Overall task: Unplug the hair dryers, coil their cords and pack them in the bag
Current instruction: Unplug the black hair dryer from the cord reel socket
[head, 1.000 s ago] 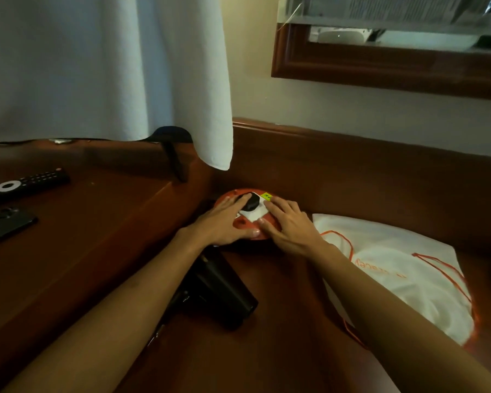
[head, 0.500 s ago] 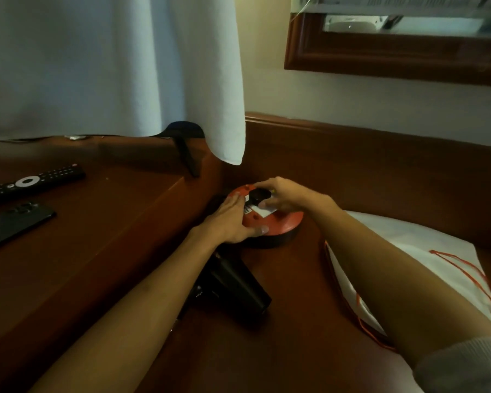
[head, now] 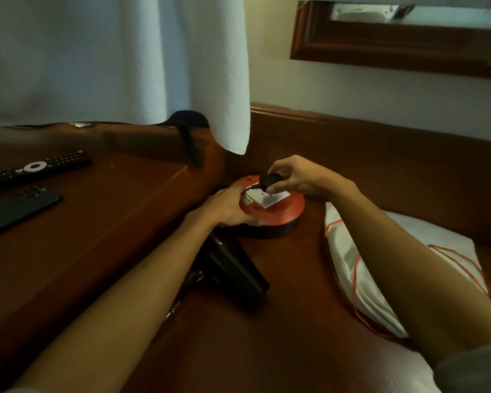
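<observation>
Both bare arms reach forward and come close together at the hands. The left hand (head: 229,205) lies palm down with its fingers spread flat, pressing on the round red reel (head: 278,207). The right hand (head: 296,177) is a little higher, with the wrist bent. Its thumb and curled fingers pinch the black plug (head: 270,180) just above the reel's top.

Dim room: wooden desk (head: 102,222), cream wall (head: 270,66), white curtain (head: 111,58).
</observation>
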